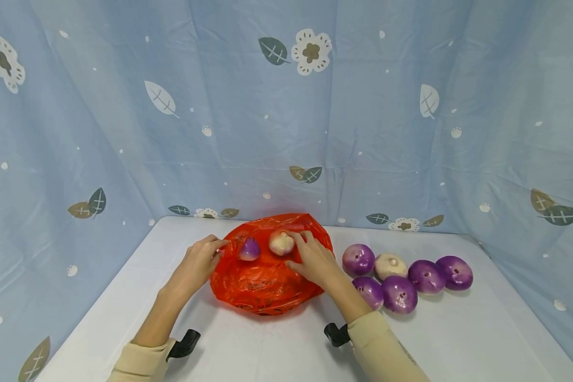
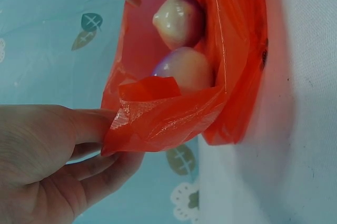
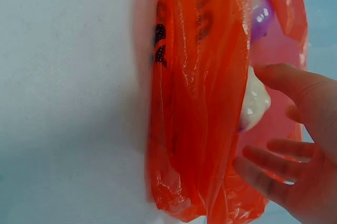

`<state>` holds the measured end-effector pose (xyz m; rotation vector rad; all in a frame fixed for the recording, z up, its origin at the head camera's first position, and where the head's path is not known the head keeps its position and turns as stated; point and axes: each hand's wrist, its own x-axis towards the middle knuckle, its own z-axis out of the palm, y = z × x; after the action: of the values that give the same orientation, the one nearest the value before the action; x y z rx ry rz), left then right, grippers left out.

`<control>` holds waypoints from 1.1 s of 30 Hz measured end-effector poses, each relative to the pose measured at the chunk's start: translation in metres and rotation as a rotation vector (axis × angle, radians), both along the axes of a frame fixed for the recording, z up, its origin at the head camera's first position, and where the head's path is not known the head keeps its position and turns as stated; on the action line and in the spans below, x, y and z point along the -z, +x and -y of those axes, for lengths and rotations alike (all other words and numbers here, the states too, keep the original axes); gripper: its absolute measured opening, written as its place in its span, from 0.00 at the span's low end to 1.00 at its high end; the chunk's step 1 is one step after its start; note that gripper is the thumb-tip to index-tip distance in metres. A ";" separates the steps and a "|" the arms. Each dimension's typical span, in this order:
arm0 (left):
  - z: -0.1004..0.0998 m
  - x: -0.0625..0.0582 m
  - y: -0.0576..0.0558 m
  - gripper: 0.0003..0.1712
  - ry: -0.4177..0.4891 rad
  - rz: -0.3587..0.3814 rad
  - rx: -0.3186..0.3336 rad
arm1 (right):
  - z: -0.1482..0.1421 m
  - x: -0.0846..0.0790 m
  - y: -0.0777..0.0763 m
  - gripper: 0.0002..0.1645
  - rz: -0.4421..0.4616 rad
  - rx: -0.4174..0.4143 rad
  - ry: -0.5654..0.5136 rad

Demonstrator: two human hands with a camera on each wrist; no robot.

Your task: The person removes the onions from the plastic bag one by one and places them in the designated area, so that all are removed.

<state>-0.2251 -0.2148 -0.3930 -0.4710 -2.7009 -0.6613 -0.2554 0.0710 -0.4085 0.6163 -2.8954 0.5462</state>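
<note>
A red plastic bag (image 1: 255, 278) lies with its mouth spread open, two purple-and-white turnips inside. My left hand (image 1: 198, 265) pinches the bag's left rim between thumb and fingers, plain in the left wrist view, where the rim (image 2: 158, 124) folds over in front of the nearer turnip (image 2: 187, 68). At the mouth, my right hand (image 1: 314, 259) reaches in with fingers spread beside the paler turnip (image 1: 280, 243). In the right wrist view the thumb tip is right at that turnip (image 3: 255, 100), and the other fingers stand loosely apart. The purple turnip (image 1: 250, 249) sits nearer my left hand.
Several more turnips (image 1: 399, 294) are grouped on the white table (image 1: 267, 350) right of the bag, one showing its pale side (image 1: 390, 266). A blue patterned curtain (image 1: 248, 106) hangs behind the table and along both sides.
</note>
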 end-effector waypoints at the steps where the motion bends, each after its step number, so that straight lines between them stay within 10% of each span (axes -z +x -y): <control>1: 0.000 0.000 0.000 0.17 -0.001 -0.001 -0.001 | 0.001 0.000 -0.001 0.46 0.002 0.002 -0.008; 33: 0.000 -0.001 0.000 0.17 -0.004 0.003 0.000 | 0.009 0.005 -0.025 0.40 0.000 -0.061 0.009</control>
<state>-0.2254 -0.2152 -0.3918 -0.4707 -2.7057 -0.6577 -0.2801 0.0616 -0.4138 0.7087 -2.8893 0.5410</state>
